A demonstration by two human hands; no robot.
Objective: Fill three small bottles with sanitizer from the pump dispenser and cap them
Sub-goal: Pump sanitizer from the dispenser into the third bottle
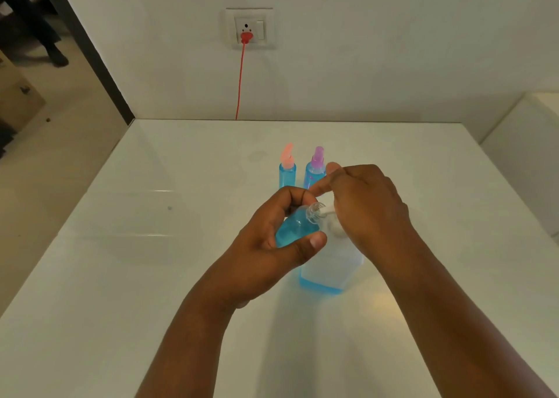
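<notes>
My left hand (pixel 272 240) grips a small clear bottle (pixel 298 227) holding blue liquid, tilted with its open neck toward the pump nozzle. My right hand (pixel 363 204) rests curled on top of the pump dispenser (pixel 329 267), a large clear bottle with a band of blue liquid at its bottom; the pump head is mostly hidden under that hand. Behind them stand two small blue-filled bottles, one with a pink cap (pixel 286 168) and one with a purple spray cap (pixel 316 168).
The white table (pixel 151 246) reaches back to a wall. A red cord (pixel 240 80) hangs from a wall socket down behind the table's far edge. A white cabinet (pixel 529 155) stands at the right, and open floor lies to the left.
</notes>
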